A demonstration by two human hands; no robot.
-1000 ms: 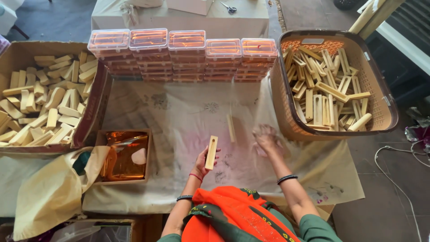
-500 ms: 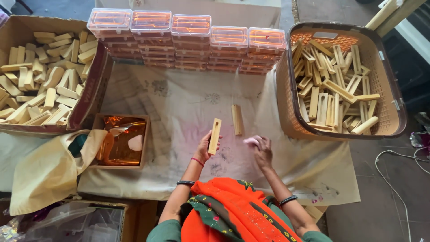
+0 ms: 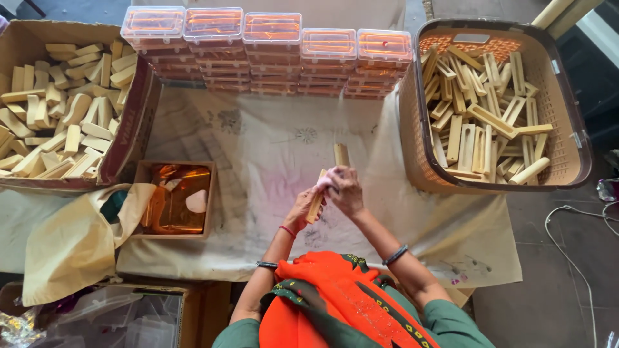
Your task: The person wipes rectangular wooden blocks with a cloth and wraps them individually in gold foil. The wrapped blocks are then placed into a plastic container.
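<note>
Seen from above, we hold a pale wooden block [image 3: 315, 205] upright over a cream cloth [image 3: 271, 148] spread on the work surface. Our left hand [image 3: 301, 209] is closed around the block's lower half. Our right hand [image 3: 343, 190] presses a small pink cloth pad [image 3: 325, 181] against the block's upper end, fingers curled over it. A second wooden block [image 3: 340, 154] lies on the cream cloth just beyond our hands. Left of the cloth sits a cardboard box of wooden blocks [image 3: 58, 122]; right of it, a brown plastic basket [image 3: 412, 129] holds longer wooden pieces. At the cloth's far edge stand stacked clear plastic cases [image 3: 271, 38]. Near its left edge is a small box lined with orange film [image 3: 174, 200]. We judge that the block could slip from the left hand's narrow grip if the pad pushes hard, and knock the loose block beyond.
</note>
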